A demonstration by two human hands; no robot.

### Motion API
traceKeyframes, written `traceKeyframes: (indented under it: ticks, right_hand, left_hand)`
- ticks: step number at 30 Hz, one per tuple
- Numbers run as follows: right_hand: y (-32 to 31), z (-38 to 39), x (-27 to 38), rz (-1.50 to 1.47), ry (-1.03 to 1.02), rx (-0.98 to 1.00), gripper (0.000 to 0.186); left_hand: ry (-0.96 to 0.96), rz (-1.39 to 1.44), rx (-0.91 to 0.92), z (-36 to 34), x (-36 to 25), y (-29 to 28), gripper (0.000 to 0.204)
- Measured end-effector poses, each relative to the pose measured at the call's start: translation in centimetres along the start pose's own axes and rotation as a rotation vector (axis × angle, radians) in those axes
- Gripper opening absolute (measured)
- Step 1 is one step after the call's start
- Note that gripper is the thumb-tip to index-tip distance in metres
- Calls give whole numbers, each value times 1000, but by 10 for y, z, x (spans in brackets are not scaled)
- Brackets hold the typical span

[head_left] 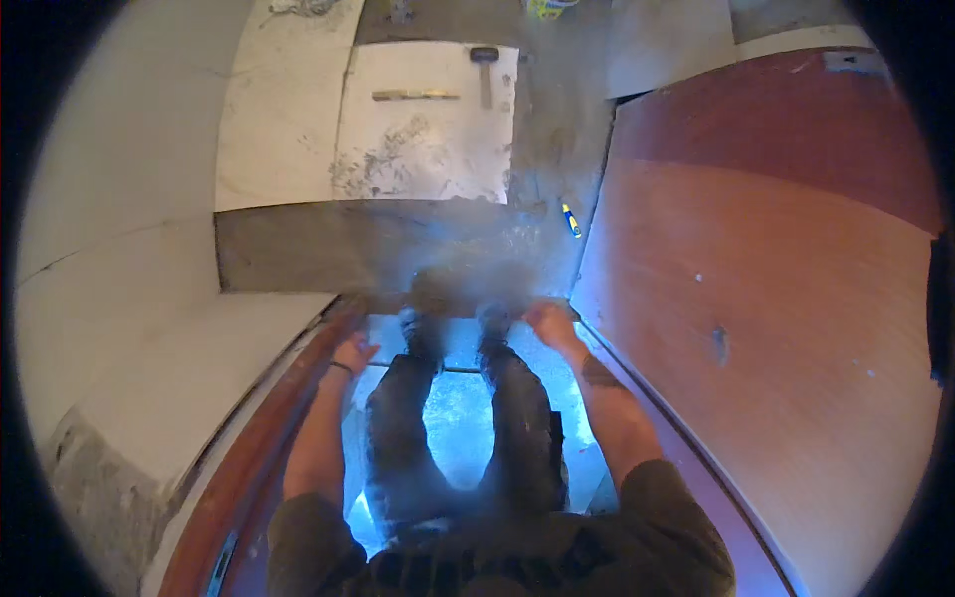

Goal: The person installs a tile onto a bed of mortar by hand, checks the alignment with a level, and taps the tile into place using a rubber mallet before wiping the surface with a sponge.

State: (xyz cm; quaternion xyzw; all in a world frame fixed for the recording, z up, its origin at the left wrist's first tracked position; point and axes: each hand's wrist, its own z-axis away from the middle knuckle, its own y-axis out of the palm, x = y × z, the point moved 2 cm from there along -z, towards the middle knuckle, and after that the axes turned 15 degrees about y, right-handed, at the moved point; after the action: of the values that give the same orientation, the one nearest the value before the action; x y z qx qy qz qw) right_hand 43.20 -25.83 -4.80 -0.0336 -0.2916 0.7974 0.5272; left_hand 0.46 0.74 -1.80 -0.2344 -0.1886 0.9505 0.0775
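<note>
My left hand (pixel 356 351) hangs beside the reddish-brown door frame (pixel 288 418), its thumb apart from the fingers, with nothing seen in it. Whether it touches the frame I cannot tell. Close to my right shoe, my right hand (pixel 550 323) has its fingers curled in; no object shows in it, though the picture is hazy there. Both arms reach down past my dark trousers (pixel 517 418). My feet stand in the doorway, at the edge of a bare grey floor strip (pixel 328 244). Beyond my right hand, a small yellow and blue tool (pixel 571 221) lies on that floor.
Large pale tiles (pixel 438 139) lie ahead, the middle one smudged. On it rest a black-headed mallet (pixel 484 72) and a thin straight bar (pixel 416 96). A yellowish bucket (pixel 547 9) stands at the far edge. An orange-brown door panel (pixel 766 259) fills the right side; a pale wall (pixel 119 229) the left.
</note>
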Motion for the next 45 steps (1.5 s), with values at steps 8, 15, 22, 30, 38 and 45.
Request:
traceKeyframes:
  ticks: [8,15,22,30,38,45]
  right_hand:
    - [19,-281,-106,-92,174,-486,65]
    - [4,-400,-136,2,159,-831,55]
    - [12,-359,-120,-464,121,-419,27]
    - [184,-250,-149,-376,24,-757,43]
    - [154,-219,-42,31,-238,-461,36]
    - [79,-246,241,506,-601,-23,37]
  left_hand:
    - [201,-41,-201,-221,75,-38,61]
    - [44,-427,-158,-262,119,-128,64]
    - [267,-40,-546,-261,120,-170,68]
    - [124,25,-942,-269,171,-210,76]
    - [-113,-214,-697,-275,201,-205,60]
    - [-164,-2,-1184,-237,169,-219,60]
